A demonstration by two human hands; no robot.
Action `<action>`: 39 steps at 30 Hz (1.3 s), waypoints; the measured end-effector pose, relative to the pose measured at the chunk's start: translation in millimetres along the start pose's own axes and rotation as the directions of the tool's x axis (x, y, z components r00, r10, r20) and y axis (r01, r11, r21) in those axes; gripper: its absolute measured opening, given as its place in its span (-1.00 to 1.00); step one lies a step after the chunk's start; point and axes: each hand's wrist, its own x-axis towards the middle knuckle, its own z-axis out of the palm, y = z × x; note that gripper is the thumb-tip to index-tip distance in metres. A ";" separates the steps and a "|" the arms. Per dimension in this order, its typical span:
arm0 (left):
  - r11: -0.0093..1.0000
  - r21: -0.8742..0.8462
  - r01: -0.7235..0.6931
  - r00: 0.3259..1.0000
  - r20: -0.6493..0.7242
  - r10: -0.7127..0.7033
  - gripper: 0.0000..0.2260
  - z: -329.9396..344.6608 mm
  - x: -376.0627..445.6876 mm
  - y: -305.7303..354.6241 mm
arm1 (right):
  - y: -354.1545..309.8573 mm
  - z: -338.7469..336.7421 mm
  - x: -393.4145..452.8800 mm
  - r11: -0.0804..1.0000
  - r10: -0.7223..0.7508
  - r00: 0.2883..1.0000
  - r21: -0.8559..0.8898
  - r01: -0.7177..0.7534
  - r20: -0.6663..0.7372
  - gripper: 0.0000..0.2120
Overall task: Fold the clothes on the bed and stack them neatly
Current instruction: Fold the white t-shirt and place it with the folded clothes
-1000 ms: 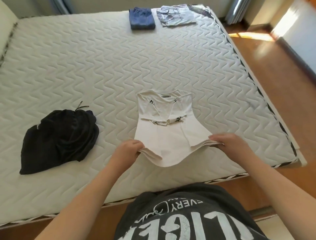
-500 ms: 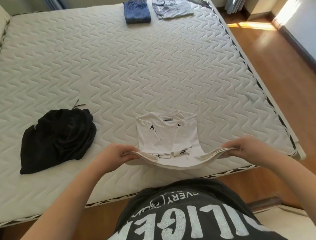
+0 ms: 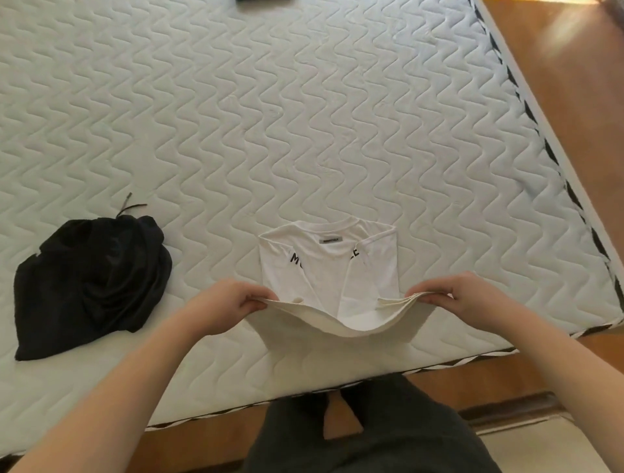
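Two garments lie in full view on the bed (image 3: pixel 304 118): one white shirt (image 3: pixel 329 266), part-folded near the bed's near edge with its collar and grey label facing away, and one crumpled black garment (image 3: pixel 91 287) well apart to its left. Two hands work the shirt: the left hand (image 3: pixel 224 305) pinches the left corner of its lifted bottom hem, and the right hand (image 3: pixel 462 295) pinches the right corner, so the layered hem sags between them above the mattress. A sliver of one more dark item (image 3: pixel 260 1) shows at the far edge.
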 end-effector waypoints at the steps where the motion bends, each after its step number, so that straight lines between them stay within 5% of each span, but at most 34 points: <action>1: 1.000 0.003 0.004 1.000 0.027 -0.004 -0.77 -3.5 13.9 -3.2 | 3.1 -3.2 16.1 0.999 -0.021 1.000 0.024 0.021 0.003 -0.76; 5: 1.000 0.021 0.010 0.996 0.089 -0.012 -0.65 -20.5 78.5 -20.1 | 26.7 -9.8 89.0 0.998 -0.034 0.997 0.047 0.037 -0.068 -0.80; 12: 0.994 0.009 0.106 0.991 -0.085 -0.105 -0.70 -25.7 216.9 -70.1 | 70.5 -1.4 239.9 0.993 0.109 0.987 -0.023 -0.112 -0.122 -0.78; 18: 0.966 0.160 0.205 0.978 -0.081 -0.194 -0.69 14.7 296.8 -92.5 | 86.1 27.4 328.3 0.924 0.273 0.952 -0.240 -0.299 -0.137 -0.76; 22: 0.932 0.245 0.267 0.958 -0.176 -0.228 -0.66 26.6 322.2 -98.0 | 89.9 36.5 346.1 0.873 0.220 0.965 -0.414 -0.260 -0.143 -0.56; 26: 0.911 0.197 0.363 0.922 -0.218 -0.321 -0.62 32.1 334.6 -107.8 | 93.9 38.0 355.7 0.909 0.206 0.964 -0.332 -0.253 -0.169 -0.51; 32: 0.904 0.324 0.279 0.960 -0.109 -0.258 -0.64 20.2 341.5 -107.3 | 85.0 24.1 365.9 0.828 0.232 0.972 -0.515 -0.222 -0.046 -0.63; 39: 0.970 0.145 0.196 0.978 0.039 -0.203 -0.74 3.6 317.3 -101.0 | 80.6 20.5 341.3 0.922 0.160 0.987 -0.359 -0.148 0.005 -0.68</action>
